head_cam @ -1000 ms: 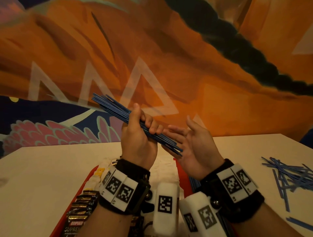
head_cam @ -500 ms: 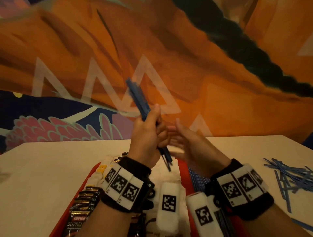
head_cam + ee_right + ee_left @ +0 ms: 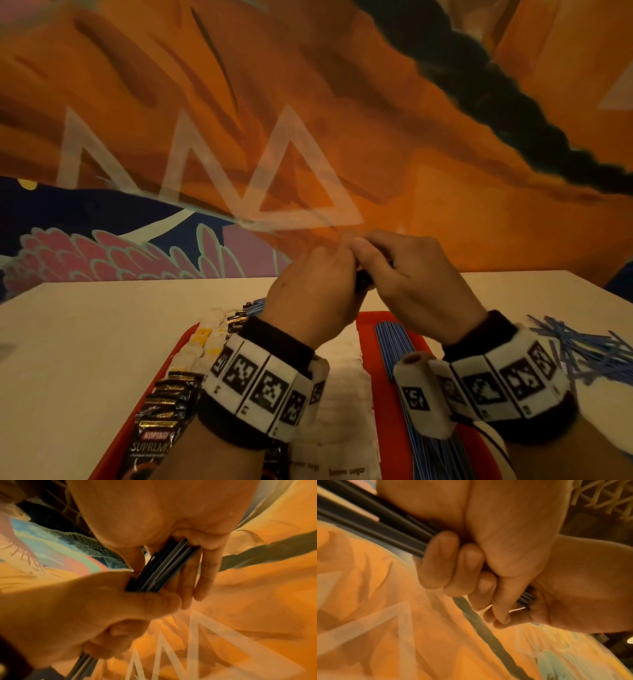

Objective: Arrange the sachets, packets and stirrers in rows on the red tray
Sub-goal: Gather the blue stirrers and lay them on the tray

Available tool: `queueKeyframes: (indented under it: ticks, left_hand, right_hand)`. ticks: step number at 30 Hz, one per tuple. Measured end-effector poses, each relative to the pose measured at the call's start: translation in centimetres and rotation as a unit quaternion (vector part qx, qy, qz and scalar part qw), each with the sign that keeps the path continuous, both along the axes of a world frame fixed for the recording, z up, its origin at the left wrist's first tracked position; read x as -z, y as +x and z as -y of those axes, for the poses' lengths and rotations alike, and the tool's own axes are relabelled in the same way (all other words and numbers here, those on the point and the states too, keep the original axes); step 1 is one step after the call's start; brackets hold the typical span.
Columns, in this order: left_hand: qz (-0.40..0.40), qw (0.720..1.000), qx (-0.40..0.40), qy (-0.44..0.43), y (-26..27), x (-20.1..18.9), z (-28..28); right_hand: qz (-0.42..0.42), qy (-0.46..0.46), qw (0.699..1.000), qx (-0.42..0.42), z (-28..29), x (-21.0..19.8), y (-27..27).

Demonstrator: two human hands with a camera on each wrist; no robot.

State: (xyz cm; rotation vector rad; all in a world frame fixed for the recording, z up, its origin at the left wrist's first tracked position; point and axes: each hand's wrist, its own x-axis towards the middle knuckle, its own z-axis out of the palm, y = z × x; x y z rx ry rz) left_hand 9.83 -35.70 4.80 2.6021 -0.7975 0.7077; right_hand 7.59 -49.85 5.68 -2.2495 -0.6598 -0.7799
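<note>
My left hand [image 3: 318,291] grips a bundle of blue stirrers [image 3: 159,566] above the red tray [image 3: 367,329]; its fingers [image 3: 440,563] curl round the bundle. My right hand [image 3: 404,274] meets it from the right. The bundle's end [image 3: 525,599] butts into the right palm, between thumb and fingers [image 3: 207,568]. From the head, the hands hide almost all of the bundle. On the tray lie rows of black Kopiko packets [image 3: 161,421], white and yellow sachets [image 3: 202,342], white brown-sugar sachets [image 3: 342,411] and blue stirrers [image 3: 394,346].
A loose pile of blue stirrers [image 3: 582,349] lies on the pale table [image 3: 102,325] right of the tray. A painted orange wall stands just behind the table's far edge. My wrist bands cover the tray's near part.
The bundle swung from a slant up to the left, through upright, down between the hands. My right hand went from open beside it to holding its end. Both hands sank lower.
</note>
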Motion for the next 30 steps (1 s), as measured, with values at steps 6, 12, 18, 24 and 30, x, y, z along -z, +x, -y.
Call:
queueKeyframes:
  ticks: [6, 12, 18, 24, 30]
  left_hand:
    - [-0.026, 0.999, 0.014, -0.033, 0.6, 0.3, -0.8]
    - [-0.023, 0.992, 0.062, -0.111, 0.4, -0.2, -1.2]
    - [-0.015, 0.979, 0.043, -0.198, 0.1, -0.3, -0.5]
    - [-0.04, 0.983, -0.001, -0.179, 1.3, -0.5, -0.9]
    - [-0.067, 0.987, 0.062, -0.132, 0.7, 0.1, 0.1]
  right_hand:
    - [-0.046, -0.18, 0.981, 0.048, 1.2, -0.7, -1.3]
    - [0.128, -0.252, 0.95, 0.133, -0.7, 0.3, -1.5]
    - [0.142, -0.257, 0.945, 0.144, -0.6, 0.2, -1.2]
    - [0.155, 0.002, 0.986, 0.063, 0.6, -1.0, -1.0]
    - [0.104, 0.121, 0.987, 0.027, 0.4, -1.2, -0.9]
